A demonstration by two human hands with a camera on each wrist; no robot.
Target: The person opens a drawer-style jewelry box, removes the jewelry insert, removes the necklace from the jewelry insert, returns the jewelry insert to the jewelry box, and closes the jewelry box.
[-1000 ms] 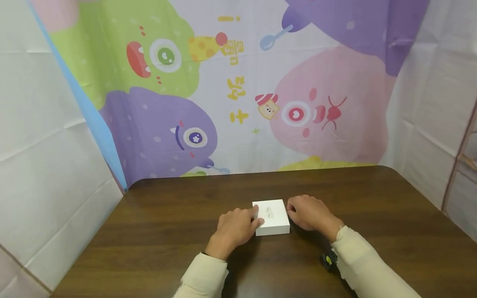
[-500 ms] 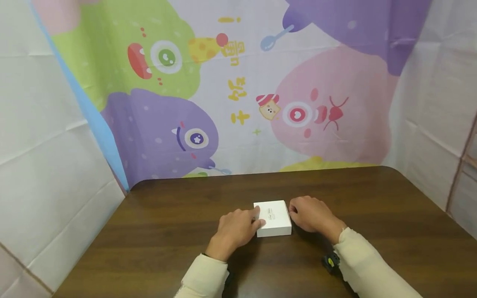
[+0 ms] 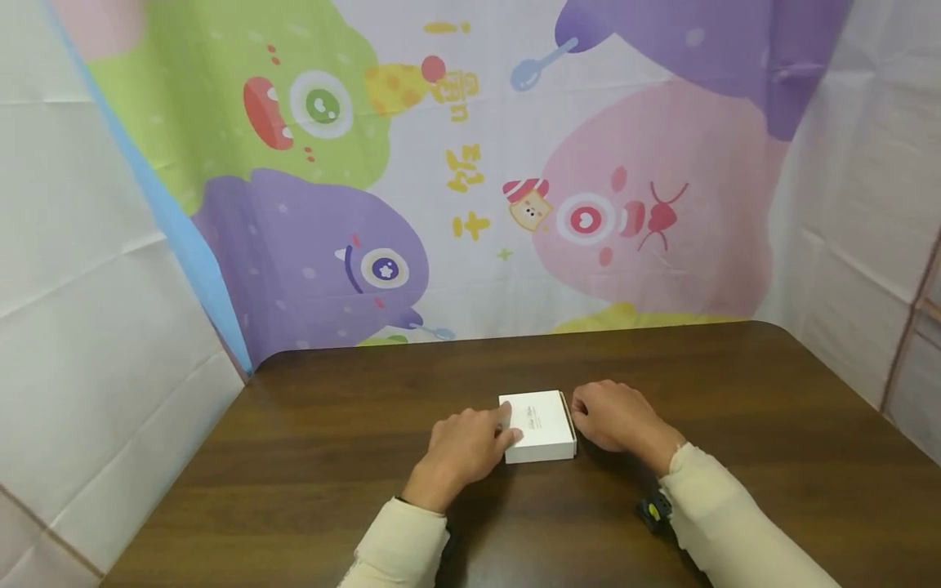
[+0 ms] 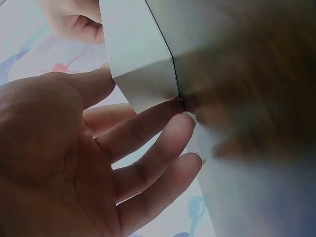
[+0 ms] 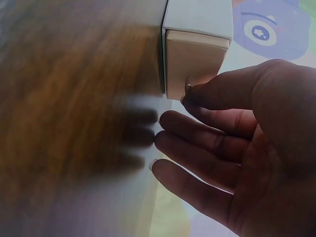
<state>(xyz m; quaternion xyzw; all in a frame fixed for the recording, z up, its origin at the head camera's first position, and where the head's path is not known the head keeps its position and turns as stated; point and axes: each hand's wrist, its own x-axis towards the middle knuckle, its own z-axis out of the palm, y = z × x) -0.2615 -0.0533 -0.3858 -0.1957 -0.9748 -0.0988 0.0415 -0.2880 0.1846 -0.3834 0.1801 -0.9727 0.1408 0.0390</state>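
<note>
A white box (image 3: 540, 425) with small lettering on its lid lies flat on the table. My left hand (image 3: 466, 449) grips its left end, the thumb over the top and the forefinger against the side, as the left wrist view shows. From the right end a pale inner drawer (image 5: 195, 59) sticks out slightly beyond the sleeve. My right hand (image 3: 617, 418) pinches a small tab on the drawer's front between thumb and forefinger; the tab (image 5: 187, 83) is mostly hidden by the fingertips. The other right fingers hang beside the tabletop.
The dark wooden table (image 3: 331, 490) extends around the box. A cloth with cartoon monsters (image 3: 470, 163) hangs behind its far edge, and pale panels (image 3: 95, 286) stand at both sides. A dark wrist device (image 3: 653, 512) sits under the right sleeve.
The inner drawer has come out a little at the box's right end, where a thin gap line now shows. The right hand has shifted slightly right; the left hand stays on the box.
</note>
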